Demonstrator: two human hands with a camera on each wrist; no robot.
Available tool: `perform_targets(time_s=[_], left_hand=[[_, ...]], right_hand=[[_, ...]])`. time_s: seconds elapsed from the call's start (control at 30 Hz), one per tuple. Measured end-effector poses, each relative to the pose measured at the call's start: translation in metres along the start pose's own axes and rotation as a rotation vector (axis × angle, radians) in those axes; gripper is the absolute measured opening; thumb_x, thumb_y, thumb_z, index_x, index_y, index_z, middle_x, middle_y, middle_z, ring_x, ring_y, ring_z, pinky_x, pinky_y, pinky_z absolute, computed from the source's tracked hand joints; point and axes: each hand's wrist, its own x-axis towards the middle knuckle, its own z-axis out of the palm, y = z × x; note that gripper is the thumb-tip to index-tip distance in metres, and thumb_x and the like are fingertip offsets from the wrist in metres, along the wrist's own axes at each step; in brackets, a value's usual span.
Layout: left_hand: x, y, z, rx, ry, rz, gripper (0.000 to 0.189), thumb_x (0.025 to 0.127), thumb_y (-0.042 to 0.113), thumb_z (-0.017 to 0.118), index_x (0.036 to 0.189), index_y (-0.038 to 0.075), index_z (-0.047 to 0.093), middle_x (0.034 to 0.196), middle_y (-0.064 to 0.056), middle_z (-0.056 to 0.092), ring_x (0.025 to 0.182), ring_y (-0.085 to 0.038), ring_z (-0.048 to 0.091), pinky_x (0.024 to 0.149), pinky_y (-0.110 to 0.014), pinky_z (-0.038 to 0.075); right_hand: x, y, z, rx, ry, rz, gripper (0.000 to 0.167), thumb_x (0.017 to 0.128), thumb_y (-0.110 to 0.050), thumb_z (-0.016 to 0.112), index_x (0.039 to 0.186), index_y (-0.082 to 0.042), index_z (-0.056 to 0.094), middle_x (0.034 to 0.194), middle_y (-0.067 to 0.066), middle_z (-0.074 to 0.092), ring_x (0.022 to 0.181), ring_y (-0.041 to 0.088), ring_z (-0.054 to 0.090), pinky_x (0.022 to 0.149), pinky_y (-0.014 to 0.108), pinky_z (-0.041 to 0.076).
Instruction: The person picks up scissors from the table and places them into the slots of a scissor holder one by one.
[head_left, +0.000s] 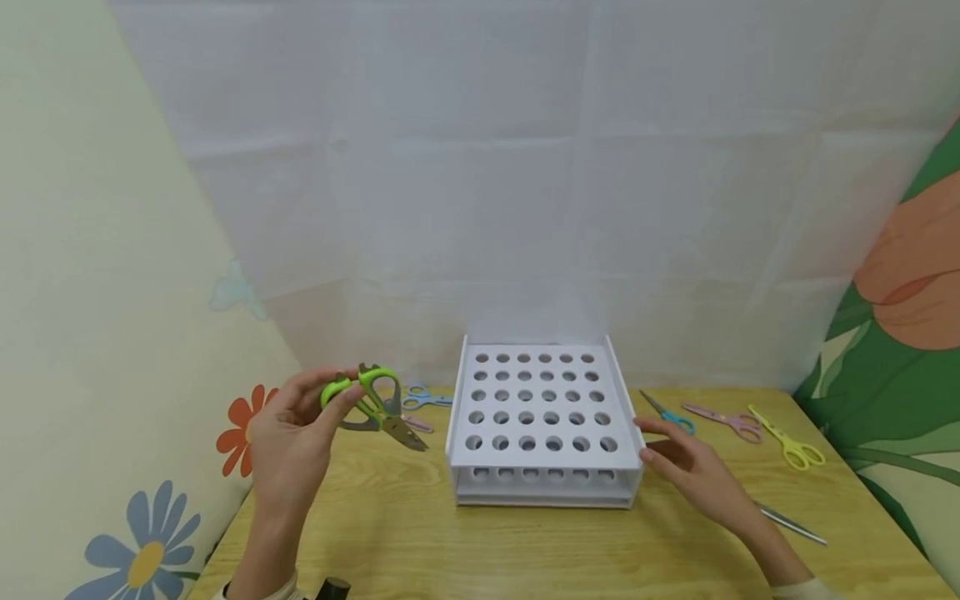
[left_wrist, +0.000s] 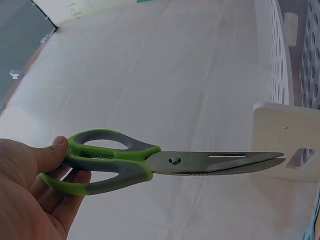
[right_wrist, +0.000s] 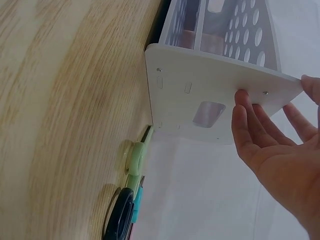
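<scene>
My left hand (head_left: 288,442) is raised over the left side of the table and pinches a pair of kitchen scissors (left_wrist: 175,161) by the green and grey handles. The scissors' blades lie almost together and point right, towards a white rack (head_left: 542,460). This rack has two perforated shelves with rows of round holes, and nothing stands in the top holes. My right hand (head_left: 693,471) touches the rack's right side panel (right_wrist: 200,80). In the right wrist view its fingertips rest on the panel and the thumb is at the edge.
Right of the rack lie turquoise scissors (head_left: 681,423), pink scissors (head_left: 738,423) and yellow-green scissors (head_left: 798,454). A silver blade (head_left: 791,525) shows by my right forearm; dark handles (right_wrist: 120,217) appear in the right wrist view. Light blue scissors (head_left: 417,398) lie behind my left hand.
</scene>
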Motion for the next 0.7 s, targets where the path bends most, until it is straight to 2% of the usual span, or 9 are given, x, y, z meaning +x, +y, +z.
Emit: perform_targets(time_s=[0.23, 0.43, 0.53, 0.7], left_hand=[[-0.005, 0.01, 0.004, -0.032, 0.022, 0.003, 0.029, 0.087, -0.003, 0.078, 0.115, -0.002, 0.071, 0.108, -0.014, 0.074, 0.098, -0.021, 0.072, 0.079, -0.024, 0.057], [-0.006, 0.008, 0.017, -0.124, 0.042, 0.027, 0.029, 0.087, -0.004, 0.078, 0.115, -0.005, 0.07, 0.109, -0.018, 0.073, 0.099, -0.025, 0.072, 0.081, -0.026, 0.057], [-0.006, 0.004, 0.021, -0.123, 0.041, 0.048, 0.029, 0.087, -0.004, 0.077, 0.115, -0.005, 0.07, 0.11, -0.019, 0.073, 0.099, -0.025, 0.072, 0.08, -0.026, 0.057], [-0.004, 0.003, 0.02, -0.1, 0.06, 0.075, 0.029, 0.088, -0.005, 0.076, 0.116, -0.004, 0.069, 0.111, -0.019, 0.073, 0.101, -0.025, 0.071, 0.081, -0.027, 0.057]], right_hand=[[0.002, 0.002, 0.0, -0.005, 0.001, 0.017, 0.043, 0.103, -0.022, 0.064, 0.144, -0.015, 0.055, 0.139, 0.012, 0.058, 0.111, 0.028, 0.065, 0.084, 0.033, 0.057], [0.0, 0.001, 0.0, 0.01, 0.006, 0.019, 0.043, 0.103, -0.02, 0.064, 0.144, -0.014, 0.054, 0.139, 0.015, 0.057, 0.112, 0.028, 0.065, 0.084, 0.033, 0.057], [-0.002, 0.001, 0.001, 0.018, -0.001, 0.035, 0.044, 0.103, -0.021, 0.064, 0.145, -0.012, 0.054, 0.141, 0.016, 0.056, 0.113, 0.03, 0.064, 0.084, 0.033, 0.057], [0.0, 0.0, 0.002, 0.022, -0.004, 0.034, 0.044, 0.103, -0.02, 0.064, 0.145, -0.011, 0.053, 0.142, 0.016, 0.054, 0.114, 0.029, 0.064, 0.085, 0.033, 0.057]])
